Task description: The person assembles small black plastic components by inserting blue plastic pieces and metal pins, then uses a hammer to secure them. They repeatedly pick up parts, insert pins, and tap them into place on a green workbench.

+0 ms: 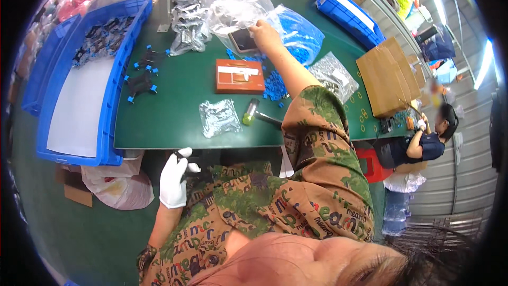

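Note:
My left hand [173,181], in a white glove, is held beyond the table's near edge, with a small black piece [178,155] pinched at the fingertips. My bare right hand [265,36] reaches far across the table. Its bent fingers close over the edge of a dark, flat rectangular device [243,40] that looks like a phone. Below it sits a brown-red box [239,77], with small blue parts [274,86] heaped beside it. A mallet with a yellow-green end [248,118] lies near a clear bag of small parts [219,118].
Blue bins [108,90] stand at the left, beside black-and-blue assemblies [142,83]. Clear bags [188,26] and a bag of blue parts [299,34] lie at the back. A cardboard box [389,79] and another blue bin [349,15] are at the right, where another person [423,145] works.

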A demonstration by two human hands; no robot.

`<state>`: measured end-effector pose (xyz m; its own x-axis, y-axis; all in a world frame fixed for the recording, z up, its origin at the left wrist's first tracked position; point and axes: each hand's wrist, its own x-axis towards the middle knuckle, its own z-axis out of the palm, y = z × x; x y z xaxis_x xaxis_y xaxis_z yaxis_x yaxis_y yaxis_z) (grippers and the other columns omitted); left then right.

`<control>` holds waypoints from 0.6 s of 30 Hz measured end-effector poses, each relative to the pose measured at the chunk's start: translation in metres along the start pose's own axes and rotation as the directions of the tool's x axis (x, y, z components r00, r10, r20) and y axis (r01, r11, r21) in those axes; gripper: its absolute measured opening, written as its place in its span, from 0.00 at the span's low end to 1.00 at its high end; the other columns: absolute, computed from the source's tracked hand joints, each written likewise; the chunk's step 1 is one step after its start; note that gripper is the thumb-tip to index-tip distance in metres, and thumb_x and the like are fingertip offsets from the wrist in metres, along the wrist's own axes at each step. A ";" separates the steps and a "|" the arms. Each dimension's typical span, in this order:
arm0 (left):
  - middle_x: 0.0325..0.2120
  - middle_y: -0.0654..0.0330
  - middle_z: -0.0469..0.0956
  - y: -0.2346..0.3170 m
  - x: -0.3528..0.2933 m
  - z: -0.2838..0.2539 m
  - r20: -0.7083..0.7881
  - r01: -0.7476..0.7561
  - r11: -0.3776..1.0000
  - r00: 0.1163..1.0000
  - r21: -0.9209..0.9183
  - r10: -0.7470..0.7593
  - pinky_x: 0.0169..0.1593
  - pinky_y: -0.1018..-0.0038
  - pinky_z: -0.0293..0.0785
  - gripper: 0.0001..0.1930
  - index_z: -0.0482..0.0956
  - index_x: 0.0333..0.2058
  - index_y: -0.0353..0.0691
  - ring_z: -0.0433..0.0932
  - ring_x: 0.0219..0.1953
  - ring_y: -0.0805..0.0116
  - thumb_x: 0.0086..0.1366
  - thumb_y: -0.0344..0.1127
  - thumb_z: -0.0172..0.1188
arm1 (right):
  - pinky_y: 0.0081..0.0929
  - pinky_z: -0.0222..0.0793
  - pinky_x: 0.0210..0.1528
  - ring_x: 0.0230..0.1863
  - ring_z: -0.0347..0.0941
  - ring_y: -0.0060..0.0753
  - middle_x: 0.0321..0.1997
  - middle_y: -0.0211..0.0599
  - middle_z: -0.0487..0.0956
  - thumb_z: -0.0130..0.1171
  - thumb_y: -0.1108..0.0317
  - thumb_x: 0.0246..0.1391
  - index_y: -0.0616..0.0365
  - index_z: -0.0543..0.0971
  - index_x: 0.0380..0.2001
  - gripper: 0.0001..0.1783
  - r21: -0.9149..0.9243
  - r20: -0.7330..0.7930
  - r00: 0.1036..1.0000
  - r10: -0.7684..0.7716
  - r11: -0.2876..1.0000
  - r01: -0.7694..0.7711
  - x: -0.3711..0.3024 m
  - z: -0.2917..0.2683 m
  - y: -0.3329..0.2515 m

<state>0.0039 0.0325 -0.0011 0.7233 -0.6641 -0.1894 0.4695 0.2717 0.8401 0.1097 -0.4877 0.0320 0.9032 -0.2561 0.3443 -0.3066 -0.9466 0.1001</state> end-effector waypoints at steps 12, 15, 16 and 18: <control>0.35 0.56 0.81 0.008 0.004 0.003 0.104 0.069 0.997 0.992 0.017 -0.070 0.51 0.72 0.74 0.19 0.71 0.60 0.26 0.80 0.40 0.69 0.77 0.33 0.47 | 0.50 0.56 0.74 0.73 0.63 0.53 0.72 0.52 0.69 0.58 0.51 0.64 0.59 0.72 0.64 0.32 0.093 -0.032 0.996 0.083 0.992 -0.080 0.043 0.033 -0.008; 0.33 0.57 0.80 0.003 0.009 0.006 0.136 0.094 0.994 0.986 0.046 -0.100 0.50 0.73 0.74 0.19 0.71 0.60 0.26 0.79 0.38 0.70 0.76 0.31 0.48 | 0.47 0.64 0.69 0.67 0.70 0.53 0.64 0.52 0.76 0.64 0.57 0.60 0.58 0.80 0.54 0.23 0.175 -0.225 0.971 -0.081 0.977 0.122 -0.008 -0.010 -0.007; 0.33 0.58 0.80 0.001 0.012 0.009 0.155 0.105 0.993 0.982 0.056 -0.113 0.50 0.73 0.74 0.19 0.71 0.59 0.25 0.79 0.38 0.70 0.75 0.30 0.48 | 0.46 0.67 0.67 0.64 0.73 0.53 0.61 0.51 0.79 0.64 0.59 0.60 0.58 0.82 0.51 0.20 0.167 -0.278 0.954 -0.112 0.972 0.163 -0.036 -0.038 -0.005; 0.32 0.59 0.78 -0.004 0.012 0.007 0.164 0.124 0.989 0.977 0.078 -0.135 0.49 0.73 0.74 0.19 0.71 0.59 0.25 0.79 0.36 0.71 0.74 0.28 0.49 | 0.44 0.71 0.61 0.57 0.78 0.50 0.52 0.46 0.83 0.65 0.63 0.59 0.57 0.85 0.44 0.13 0.238 -0.299 0.948 -0.110 0.953 0.186 -0.081 -0.089 -0.013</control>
<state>0.0073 0.0186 -0.0029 0.5606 -0.7997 -0.2151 0.5144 0.1327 0.8472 0.0138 -0.4369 0.0862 0.8002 -0.0801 0.5944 -0.0529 -0.9966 -0.0630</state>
